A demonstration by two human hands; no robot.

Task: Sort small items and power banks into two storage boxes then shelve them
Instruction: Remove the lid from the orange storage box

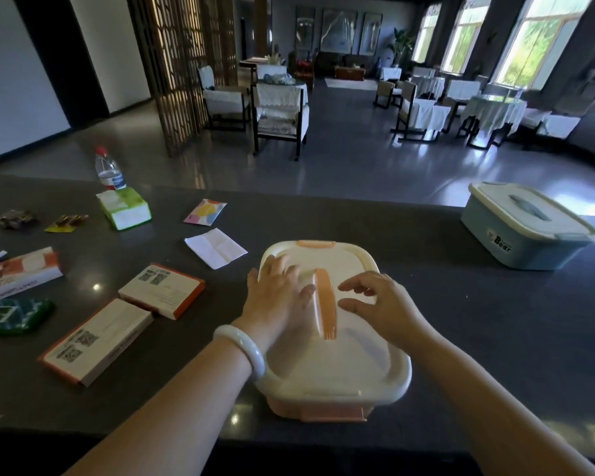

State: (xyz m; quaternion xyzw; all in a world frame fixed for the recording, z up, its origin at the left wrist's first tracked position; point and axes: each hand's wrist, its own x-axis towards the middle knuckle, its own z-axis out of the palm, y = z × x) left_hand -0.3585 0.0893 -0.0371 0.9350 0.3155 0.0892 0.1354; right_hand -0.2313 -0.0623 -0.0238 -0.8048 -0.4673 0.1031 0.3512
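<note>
Cream box (334,369), lid on, orange handle (323,305) raised along the lid's middle; stands on the dark counter (461,321), directly under both hands.

Left hand (277,297): flat on the lid, fingers straight and together, tips touching the left side of the handle. White bangle (243,350) on that wrist.

Right hand (380,304): over the lid just right of the handle, fingers (352,286) loosely bent and spread, holding nothing; whether they touch the lid cannot be told.

Blue box (526,228), lid closed, well right of the right fingers, near the counter's far edge.

Two flat orange-edged boxes (131,317) with printed codes, left of the left fingers, touching at a corner.

Folded white paper (215,247) and a colourful packet (205,211), beyond the left fingertips.

Green tissue pack (124,207) and a water bottle (108,170), farther left and beyond.

Small wrapped items (38,221), an orange-and-white carton (18,273) and a green packet (11,316), far left.
</note>
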